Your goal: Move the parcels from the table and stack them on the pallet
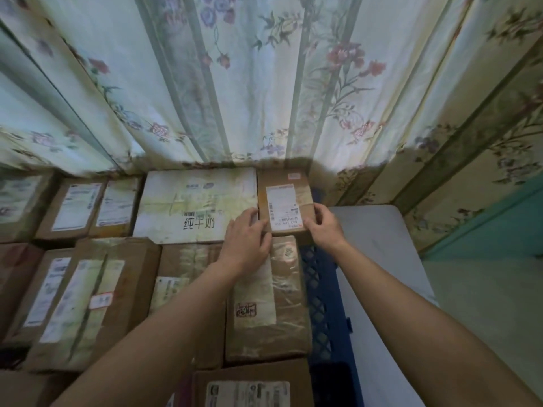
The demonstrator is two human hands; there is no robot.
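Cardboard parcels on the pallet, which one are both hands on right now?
The small brown cardboard parcel with the white shipping label, at the back right corner beside the large white milk carton. The left hand and right hand flank it.

A floral curtain (264, 83) hangs across the whole back of the scene, pale cloth printed with pink and purple blossoms and crossed by grey-green vertical stripes, falling in deep folds with light coming through it. Its lower hem drops behind the goods in front. On the right it runs on at an angle, yellower and dimmer there. Below that stretch lies a flat grey-white pad (379, 239) with a rounded corner. Beside it, at the far right, shows a teal surface (499, 221).
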